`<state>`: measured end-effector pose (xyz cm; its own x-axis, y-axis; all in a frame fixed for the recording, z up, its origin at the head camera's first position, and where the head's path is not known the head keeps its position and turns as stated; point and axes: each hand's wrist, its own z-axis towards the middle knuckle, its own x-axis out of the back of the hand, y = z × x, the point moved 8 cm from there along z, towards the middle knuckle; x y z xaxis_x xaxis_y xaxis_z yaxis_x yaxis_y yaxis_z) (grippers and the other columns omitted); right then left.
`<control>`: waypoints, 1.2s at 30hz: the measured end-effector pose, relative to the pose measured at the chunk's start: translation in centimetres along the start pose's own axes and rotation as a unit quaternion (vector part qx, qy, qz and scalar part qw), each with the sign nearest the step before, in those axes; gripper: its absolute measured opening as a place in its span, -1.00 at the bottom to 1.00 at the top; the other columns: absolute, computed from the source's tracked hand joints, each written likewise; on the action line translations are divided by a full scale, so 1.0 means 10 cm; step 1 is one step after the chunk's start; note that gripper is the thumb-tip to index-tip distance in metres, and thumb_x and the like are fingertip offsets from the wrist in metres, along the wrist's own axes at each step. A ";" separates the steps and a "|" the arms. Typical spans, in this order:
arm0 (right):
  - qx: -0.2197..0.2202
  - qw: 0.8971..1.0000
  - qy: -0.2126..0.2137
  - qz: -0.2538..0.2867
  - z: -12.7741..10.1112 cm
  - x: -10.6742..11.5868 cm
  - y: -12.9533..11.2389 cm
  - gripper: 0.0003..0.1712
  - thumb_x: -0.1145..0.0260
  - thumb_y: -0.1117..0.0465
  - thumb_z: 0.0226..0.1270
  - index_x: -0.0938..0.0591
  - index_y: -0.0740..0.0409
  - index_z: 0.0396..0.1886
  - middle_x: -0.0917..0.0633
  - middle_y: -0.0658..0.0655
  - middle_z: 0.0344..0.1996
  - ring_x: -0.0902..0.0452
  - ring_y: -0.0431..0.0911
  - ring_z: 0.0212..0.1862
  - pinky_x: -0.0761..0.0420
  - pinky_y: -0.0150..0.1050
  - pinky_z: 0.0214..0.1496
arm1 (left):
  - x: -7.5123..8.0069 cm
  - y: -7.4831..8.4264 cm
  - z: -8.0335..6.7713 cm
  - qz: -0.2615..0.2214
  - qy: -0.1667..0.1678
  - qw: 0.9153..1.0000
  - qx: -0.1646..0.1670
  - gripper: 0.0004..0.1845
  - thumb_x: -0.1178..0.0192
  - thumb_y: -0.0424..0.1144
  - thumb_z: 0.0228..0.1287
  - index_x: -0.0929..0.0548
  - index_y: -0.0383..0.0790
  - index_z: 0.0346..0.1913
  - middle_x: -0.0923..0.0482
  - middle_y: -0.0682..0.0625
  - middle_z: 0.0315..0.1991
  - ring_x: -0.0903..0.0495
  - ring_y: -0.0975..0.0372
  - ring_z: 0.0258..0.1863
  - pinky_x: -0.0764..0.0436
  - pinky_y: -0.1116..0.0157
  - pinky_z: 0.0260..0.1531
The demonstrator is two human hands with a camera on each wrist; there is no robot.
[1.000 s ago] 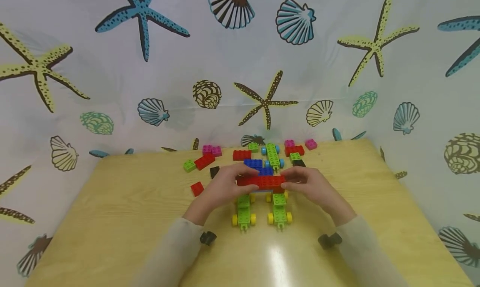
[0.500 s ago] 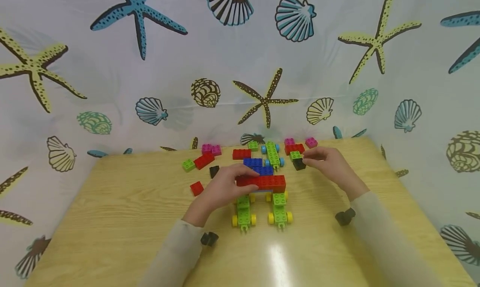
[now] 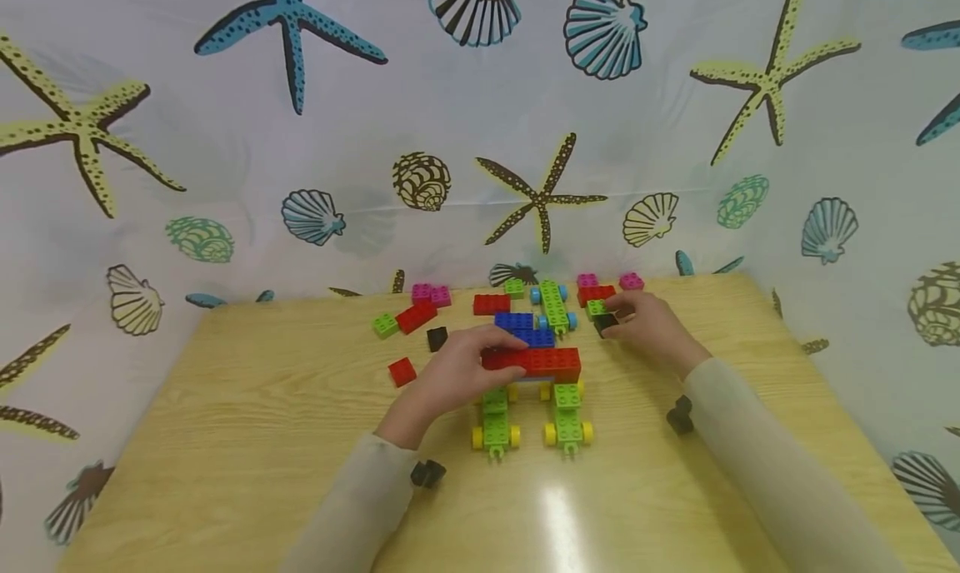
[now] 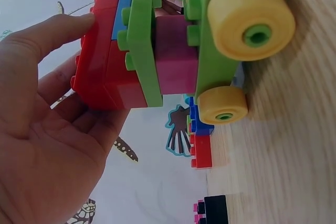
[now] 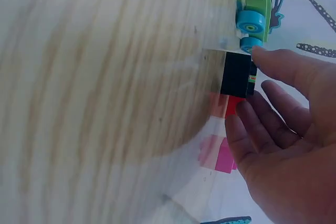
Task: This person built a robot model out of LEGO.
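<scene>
sleeves: both arms wore long, soft sleeves in a pale cream colour
left hand (image 3: 457, 373): bare, no ring or glove
right hand (image 3: 651, 331): bare too
wrist cameras: small black lumps under each sleeve

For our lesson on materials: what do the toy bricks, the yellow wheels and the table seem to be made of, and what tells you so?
Toy bricks: likely plastic, smooth and slightly glossy, with even bright colour and moulded studs.
Yellow wheels: probably also plastic, one uniform colour with a moulded hub; possibly softer, it cannot be told.
Table: wood or wood-look laminate, with visible grain lines and a shiny glare patch suggesting a sealed finish.
</scene>
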<state>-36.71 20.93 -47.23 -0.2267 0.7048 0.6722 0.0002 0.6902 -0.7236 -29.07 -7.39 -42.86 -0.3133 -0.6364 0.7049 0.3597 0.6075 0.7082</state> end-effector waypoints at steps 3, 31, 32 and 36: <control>0.004 1.000 -0.003 -0.005 0.02 -0.02 0.01 -0.43 -0.49 0.19 0.56 -0.62 0.21 0.48 -0.66 0.33 0.43 -0.55 0.28 0.47 -0.53 0.25 0.67 | -0.03 0.01 0.02 -0.002 0.000 1.000 0.005 -0.60 -0.53 -0.06 0.49 -0.82 0.05 0.31 -0.78 0.06 0.28 -0.66 0.08 0.36 -0.65 -0.05 0.51; 0.059 0.998 -0.017 -0.007 -0.30 0.02 -0.38 -0.47 -0.56 0.13 0.53 -0.72 0.20 0.39 -0.77 0.28 0.26 -0.74 0.20 0.27 -0.76 0.14 0.44 | -0.14 0.04 0.04 -0.006 0.001 1.000 0.007 -0.61 -0.53 -0.03 0.48 -0.82 0.05 0.29 -0.78 0.06 0.23 -0.68 0.09 0.30 -0.68 -0.02 0.46; 0.067 0.998 -0.020 -0.001 -0.34 0.01 -0.43 -0.47 -0.56 0.12 0.53 -0.72 0.18 0.39 -0.77 0.26 0.26 -0.75 0.18 0.26 -0.77 0.13 0.44 | -0.14 0.04 0.04 -0.006 0.001 1.000 0.006 -0.61 -0.53 -0.02 0.48 -0.82 0.04 0.29 -0.78 0.06 0.23 -0.68 0.09 0.30 -0.68 -0.02 0.46; 0.102 0.994 -0.031 0.015 -0.47 -0.02 -0.60 -0.46 -0.54 0.08 0.57 -0.72 0.13 0.43 -0.80 0.20 0.25 -0.77 0.12 0.24 -0.78 0.10 0.42 | -0.14 0.03 0.04 -0.006 0.003 1.000 0.003 -0.62 -0.53 -0.03 0.48 -0.83 0.04 0.28 -0.78 0.06 0.21 -0.68 0.10 0.27 -0.69 -0.02 0.45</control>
<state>-32.11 17.47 -42.27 -0.2890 0.7091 0.6432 -0.1890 0.6164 -0.7645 -28.95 -6.16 -43.62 -0.3128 -0.6466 0.6957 0.3499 0.6025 0.7173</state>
